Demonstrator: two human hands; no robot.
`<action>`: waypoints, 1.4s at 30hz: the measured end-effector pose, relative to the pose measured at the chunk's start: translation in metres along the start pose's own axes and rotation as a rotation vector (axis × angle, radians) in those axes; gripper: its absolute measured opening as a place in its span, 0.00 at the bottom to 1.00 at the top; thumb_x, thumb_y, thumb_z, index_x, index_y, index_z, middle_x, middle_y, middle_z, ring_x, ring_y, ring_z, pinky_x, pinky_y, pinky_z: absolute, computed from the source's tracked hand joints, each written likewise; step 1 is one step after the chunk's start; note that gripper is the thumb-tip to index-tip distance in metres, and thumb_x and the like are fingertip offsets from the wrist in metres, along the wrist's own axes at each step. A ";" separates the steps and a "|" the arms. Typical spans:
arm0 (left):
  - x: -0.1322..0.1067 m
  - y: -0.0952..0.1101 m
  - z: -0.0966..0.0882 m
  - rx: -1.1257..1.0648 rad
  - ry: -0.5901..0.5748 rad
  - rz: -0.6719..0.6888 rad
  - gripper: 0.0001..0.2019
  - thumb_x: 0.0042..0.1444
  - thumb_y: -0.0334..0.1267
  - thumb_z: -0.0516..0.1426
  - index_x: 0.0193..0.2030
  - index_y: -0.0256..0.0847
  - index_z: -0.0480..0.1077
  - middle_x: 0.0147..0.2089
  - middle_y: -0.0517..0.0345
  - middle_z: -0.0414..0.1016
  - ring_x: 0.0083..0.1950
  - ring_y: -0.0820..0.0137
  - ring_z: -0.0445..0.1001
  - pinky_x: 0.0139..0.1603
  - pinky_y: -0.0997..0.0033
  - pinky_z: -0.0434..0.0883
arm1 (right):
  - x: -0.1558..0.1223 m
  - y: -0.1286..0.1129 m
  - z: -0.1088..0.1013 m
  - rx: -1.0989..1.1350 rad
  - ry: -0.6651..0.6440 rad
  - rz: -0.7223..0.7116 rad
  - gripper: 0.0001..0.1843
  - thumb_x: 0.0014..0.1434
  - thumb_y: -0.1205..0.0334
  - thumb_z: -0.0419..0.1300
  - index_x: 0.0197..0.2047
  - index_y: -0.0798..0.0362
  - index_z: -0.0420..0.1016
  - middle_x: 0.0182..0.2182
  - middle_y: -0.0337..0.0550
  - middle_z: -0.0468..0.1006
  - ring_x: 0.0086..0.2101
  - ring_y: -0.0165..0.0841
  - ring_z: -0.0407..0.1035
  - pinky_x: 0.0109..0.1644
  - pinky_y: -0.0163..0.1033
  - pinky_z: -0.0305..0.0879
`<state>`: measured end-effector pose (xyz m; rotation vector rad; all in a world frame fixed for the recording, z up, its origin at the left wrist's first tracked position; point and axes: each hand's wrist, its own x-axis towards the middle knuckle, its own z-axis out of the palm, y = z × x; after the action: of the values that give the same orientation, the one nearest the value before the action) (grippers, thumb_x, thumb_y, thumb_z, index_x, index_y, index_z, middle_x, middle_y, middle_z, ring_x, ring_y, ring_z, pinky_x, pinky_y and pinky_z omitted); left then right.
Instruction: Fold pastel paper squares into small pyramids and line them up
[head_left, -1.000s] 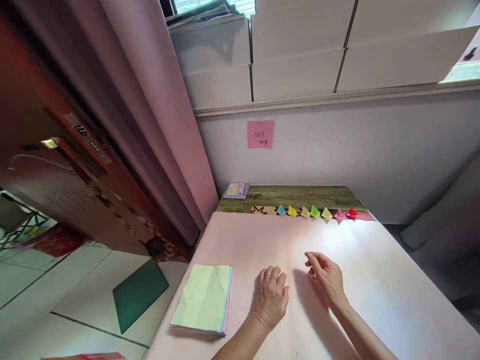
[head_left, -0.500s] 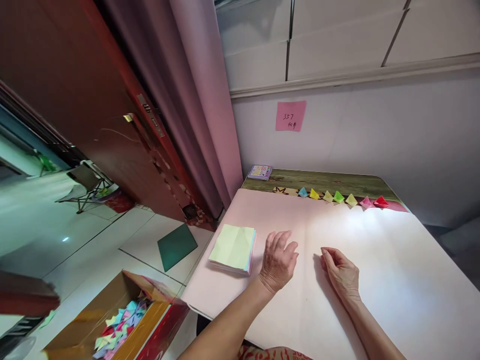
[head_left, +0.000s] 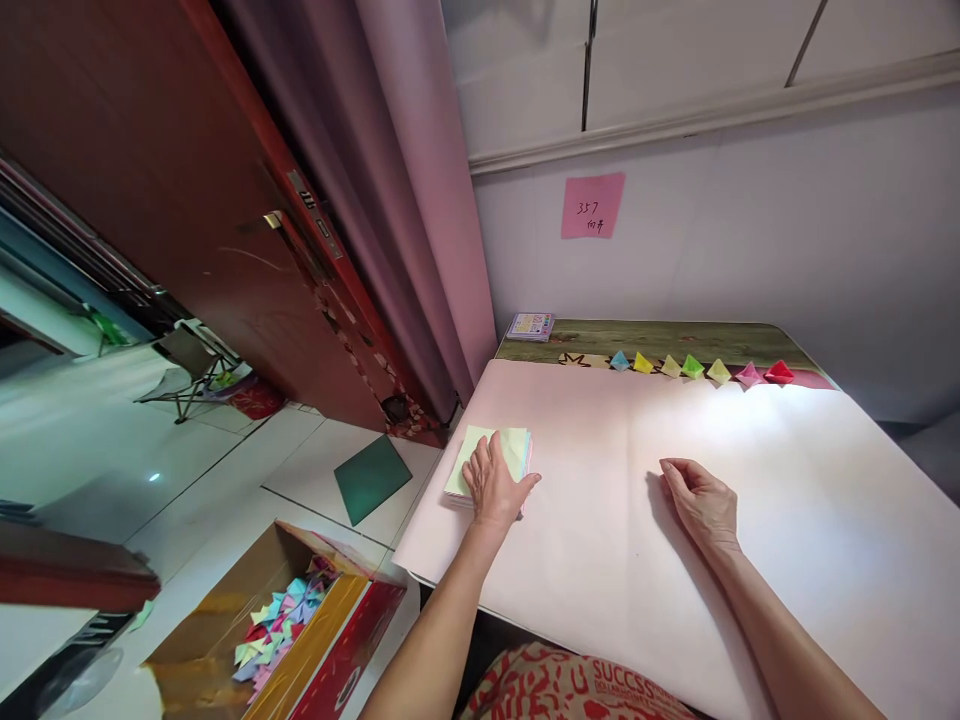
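My left hand (head_left: 495,487) is over a stack of coloured paper squares (head_left: 516,443), pale yellow on top, at the table's left. Its fingers are spread and lie on the top sheet, with the thumb out to the right. Apart from it, over the right half of the white-covered table (head_left: 585,570), my right hand (head_left: 703,503) is closed, thumb against curled fingers. Whether anything small is pinched there I cannot make out. Along the far edge stands a row of small folded paper pieces, among them a blue one (head_left: 619,361), a green one (head_left: 693,367) and a red one (head_left: 779,372).
A cardboard box (head_left: 217,610) holding many folded paper pieces sits on the floor at lower left. Near it lies a green board (head_left: 373,479). A small pack of cards or stickers (head_left: 531,326) rests at the table's far left corner. A pink note (head_left: 592,206) hangs on the wall.
My left hand has moved left from the bare tabletop onto the paper stack. The right hand keeps its closed pose over the table. The view has shifted slightly.
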<state>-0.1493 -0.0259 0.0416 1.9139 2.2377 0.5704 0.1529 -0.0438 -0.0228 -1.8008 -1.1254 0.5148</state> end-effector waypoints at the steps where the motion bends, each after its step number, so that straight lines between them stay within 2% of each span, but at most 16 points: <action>1: 0.000 0.000 0.001 -0.014 0.008 -0.001 0.44 0.44 0.49 0.66 0.65 0.45 0.50 0.68 0.42 0.56 0.68 0.52 0.56 0.64 0.53 0.51 | 0.000 0.001 0.000 0.003 0.005 -0.006 0.21 0.55 0.44 0.57 0.36 0.52 0.80 0.25 0.41 0.81 0.29 0.37 0.76 0.39 0.37 0.66; 14: 0.002 -0.015 -0.005 -0.297 0.024 -0.015 0.39 0.41 0.46 0.68 0.59 0.43 0.58 0.63 0.44 0.62 0.66 0.53 0.59 0.64 0.53 0.55 | 0.001 0.008 0.001 -0.011 0.028 -0.042 0.19 0.54 0.45 0.59 0.35 0.52 0.81 0.25 0.43 0.82 0.29 0.39 0.76 0.37 0.39 0.64; 19: 0.007 -0.024 -0.001 -0.387 0.077 0.015 0.23 0.48 0.39 0.62 0.51 0.40 0.63 0.55 0.45 0.68 0.59 0.57 0.67 0.59 0.58 0.63 | 0.000 0.005 0.000 0.005 0.020 -0.037 0.19 0.54 0.46 0.59 0.36 0.52 0.81 0.25 0.43 0.81 0.28 0.39 0.75 0.38 0.39 0.65; 22: 0.011 -0.033 -0.003 -0.436 0.108 -0.012 0.09 0.50 0.33 0.58 0.40 0.40 0.67 0.47 0.49 0.72 0.53 0.60 0.72 0.55 0.62 0.67 | -0.001 0.006 0.000 0.006 0.017 -0.042 0.19 0.55 0.46 0.59 0.36 0.52 0.81 0.26 0.43 0.82 0.29 0.39 0.75 0.37 0.39 0.65; 24: 0.011 -0.035 -0.010 -0.432 0.169 -0.006 0.03 0.51 0.30 0.56 0.33 0.41 0.67 0.47 0.49 0.73 0.52 0.61 0.73 0.53 0.62 0.67 | 0.000 0.007 0.000 0.009 0.018 -0.052 0.19 0.55 0.46 0.59 0.36 0.53 0.80 0.26 0.43 0.81 0.28 0.39 0.75 0.37 0.39 0.65; 27: 0.002 -0.022 -0.025 -0.321 0.334 0.159 0.05 0.55 0.29 0.54 0.32 0.41 0.68 0.51 0.47 0.73 0.54 0.60 0.71 0.56 0.60 0.65 | 0.000 0.005 0.001 -0.004 0.037 -0.097 0.20 0.56 0.46 0.58 0.36 0.53 0.80 0.25 0.44 0.81 0.27 0.38 0.75 0.37 0.39 0.66; 28: -0.003 -0.013 -0.029 -0.258 0.363 0.269 0.06 0.56 0.28 0.54 0.33 0.42 0.69 0.50 0.48 0.74 0.55 0.59 0.71 0.58 0.58 0.63 | -0.001 0.003 0.001 -0.013 0.051 -0.124 0.19 0.56 0.46 0.58 0.37 0.53 0.80 0.26 0.43 0.81 0.27 0.37 0.74 0.36 0.39 0.66; 30: -0.016 0.010 -0.030 -0.155 0.344 0.502 0.07 0.59 0.28 0.53 0.36 0.43 0.70 0.47 0.51 0.76 0.50 0.61 0.72 0.60 0.55 0.59 | -0.007 -0.003 0.003 -0.025 0.083 -0.200 0.20 0.56 0.46 0.59 0.43 0.52 0.79 0.29 0.43 0.80 0.26 0.35 0.72 0.36 0.39 0.67; 32: -0.030 0.033 -0.022 -0.096 0.267 0.665 0.07 0.59 0.28 0.53 0.37 0.42 0.70 0.37 0.54 0.76 0.42 0.64 0.73 0.57 0.57 0.61 | -0.017 -0.010 0.003 0.016 0.052 -0.299 0.28 0.54 0.48 0.61 0.55 0.51 0.72 0.39 0.45 0.80 0.27 0.33 0.72 0.35 0.38 0.69; 34: -0.043 0.049 -0.005 -0.044 0.205 0.763 0.07 0.58 0.27 0.53 0.33 0.42 0.69 0.30 0.55 0.73 0.36 0.64 0.71 0.50 0.60 0.65 | -0.030 -0.016 0.001 0.048 -0.016 -0.381 0.40 0.51 0.51 0.64 0.65 0.48 0.60 0.53 0.49 0.73 0.30 0.32 0.72 0.32 0.38 0.71; 36: -0.054 0.058 0.015 -0.019 0.153 0.849 0.08 0.56 0.25 0.54 0.30 0.41 0.68 0.29 0.55 0.71 0.34 0.64 0.70 0.47 0.61 0.65 | -0.043 -0.019 -0.002 0.037 -0.110 -0.436 0.43 0.51 0.56 0.64 0.68 0.45 0.54 0.62 0.51 0.64 0.31 0.31 0.71 0.31 0.37 0.71; 37: -0.059 0.059 0.024 -0.019 0.122 0.891 0.08 0.55 0.24 0.54 0.30 0.41 0.68 0.28 0.55 0.71 0.34 0.64 0.69 0.46 0.61 0.65 | -0.047 -0.018 -0.003 0.023 -0.163 -0.458 0.41 0.51 0.61 0.62 0.67 0.43 0.57 0.63 0.49 0.63 0.30 0.30 0.70 0.32 0.37 0.71; 39: -0.066 0.057 0.037 -0.054 0.058 0.946 0.08 0.54 0.23 0.54 0.31 0.41 0.68 0.29 0.56 0.71 0.34 0.64 0.70 0.46 0.61 0.66 | -0.052 -0.014 -0.005 -0.019 -0.260 -0.498 0.32 0.49 0.69 0.58 0.58 0.42 0.70 0.58 0.45 0.69 0.29 0.29 0.70 0.33 0.36 0.70; 40: -0.068 0.054 0.041 -0.092 0.028 0.956 0.07 0.55 0.25 0.54 0.33 0.41 0.69 0.30 0.56 0.72 0.35 0.64 0.71 0.46 0.61 0.66 | -0.053 -0.012 -0.006 -0.034 -0.296 -0.509 0.27 0.48 0.71 0.55 0.52 0.43 0.75 0.53 0.43 0.73 0.29 0.29 0.70 0.33 0.36 0.69; 42: -0.069 0.047 0.045 -0.195 -0.009 0.928 0.08 0.56 0.28 0.56 0.43 0.42 0.70 0.35 0.54 0.75 0.39 0.63 0.72 0.46 0.60 0.68 | -0.051 -0.007 -0.006 -0.031 -0.323 -0.500 0.20 0.48 0.71 0.53 0.40 0.45 0.80 0.42 0.42 0.79 0.27 0.30 0.70 0.32 0.36 0.67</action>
<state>-0.0776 -0.0791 0.0084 2.7335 1.1003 0.8194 0.1285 -0.0898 -0.0200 -1.4129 -1.7490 0.4946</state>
